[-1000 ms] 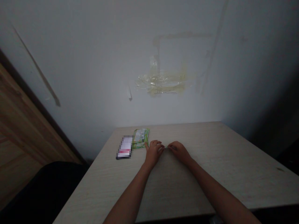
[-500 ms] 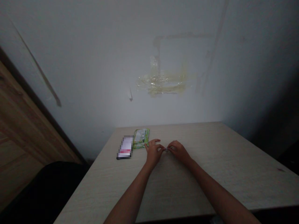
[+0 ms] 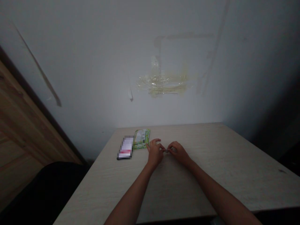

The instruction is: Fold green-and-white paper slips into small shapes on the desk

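Note:
My left hand (image 3: 155, 153) and my right hand (image 3: 178, 152) meet over the middle of the table, fingertips almost touching. Thumb and forefinger of each are pinched on a tiny pale piece (image 3: 166, 151) between them, too small and dim to name. The other fingers of my left hand are raised and spread, close to a green-and-white packet (image 3: 142, 137) lying flat on the table. More of the same packets seem stacked under it. My right hand's remaining fingers are curled in.
A phone (image 3: 126, 148) with a blurred-out screen lies left of the packets on the pale wooden table (image 3: 222, 168). Behind stands a wall with peeling clear tape (image 3: 164, 84). A black chair-like shape (image 3: 51, 187) is at the left, beside a wooden door or panel (image 3: 21, 131).
Hardly anything differs. My fingertips have shifted slightly around the tiny piece, which shows less now; packets and phone have stayed put.

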{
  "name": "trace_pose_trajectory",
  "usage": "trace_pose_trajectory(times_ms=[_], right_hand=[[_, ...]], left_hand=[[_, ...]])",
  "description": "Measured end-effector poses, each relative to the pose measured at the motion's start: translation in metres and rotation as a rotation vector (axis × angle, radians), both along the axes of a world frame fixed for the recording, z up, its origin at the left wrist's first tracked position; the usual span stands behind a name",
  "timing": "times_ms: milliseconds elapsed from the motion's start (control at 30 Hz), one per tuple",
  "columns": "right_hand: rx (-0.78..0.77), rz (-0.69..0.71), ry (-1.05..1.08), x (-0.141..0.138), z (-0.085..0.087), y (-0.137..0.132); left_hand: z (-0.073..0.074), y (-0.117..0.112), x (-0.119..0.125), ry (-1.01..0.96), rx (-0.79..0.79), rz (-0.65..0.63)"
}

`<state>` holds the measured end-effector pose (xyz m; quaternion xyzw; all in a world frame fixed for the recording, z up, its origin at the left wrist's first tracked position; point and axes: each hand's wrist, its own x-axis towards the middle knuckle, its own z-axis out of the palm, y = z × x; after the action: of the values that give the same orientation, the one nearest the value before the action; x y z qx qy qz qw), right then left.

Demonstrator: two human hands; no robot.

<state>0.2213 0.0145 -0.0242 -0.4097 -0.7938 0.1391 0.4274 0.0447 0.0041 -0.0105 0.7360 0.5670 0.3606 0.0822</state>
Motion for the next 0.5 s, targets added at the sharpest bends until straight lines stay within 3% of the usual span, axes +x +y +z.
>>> trace_pose_trajectory(times_ms=[300, 500], right_hand=[[0.056, -0.063, 0.047, 0.0052, 0.0001, 0.004], [-0.071, -0.093, 0.145, 0.0049, 0.0028, 0.0002]], left_hand=[[0.0015, 0.0015, -0.0011, -0.039, -0.013, 0.056], [0.0041, 0.0039, -0.0063, -0.063, -0.053, 0.072]])
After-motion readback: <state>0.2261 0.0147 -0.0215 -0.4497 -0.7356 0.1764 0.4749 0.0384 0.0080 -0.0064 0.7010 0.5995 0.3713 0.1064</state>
